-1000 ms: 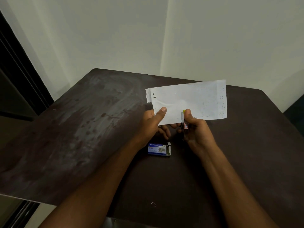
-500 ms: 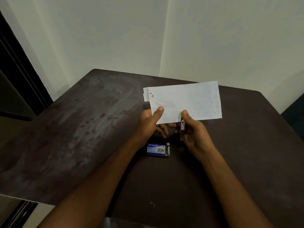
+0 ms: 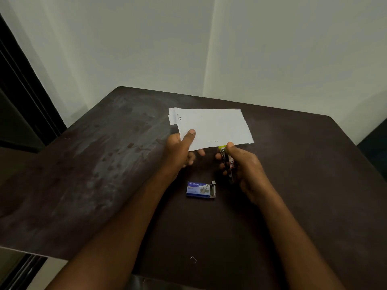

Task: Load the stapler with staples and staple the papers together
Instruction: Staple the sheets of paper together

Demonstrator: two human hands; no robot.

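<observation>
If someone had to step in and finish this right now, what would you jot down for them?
Left hand: pinches the papers at their near left corner, holding them above the table.
Right hand: grips the stapler, its nose right at the papers' near edge.
Staple box: on the table between the forearms, flap open. A loose staple lies nearer the person.
Done: papers stacked; marks at their far left corner look like staples. Whether the stapler is loaded cannot be seen.
Left: check the staples hold, then set everything down.

1. Both forearms enter from the bottom of the frame, bare, with no sleeves showing.
2. The left hand (image 3: 181,150) shows a short thumbnail.
3. The right hand (image 3: 246,170) is bare too.
</observation>
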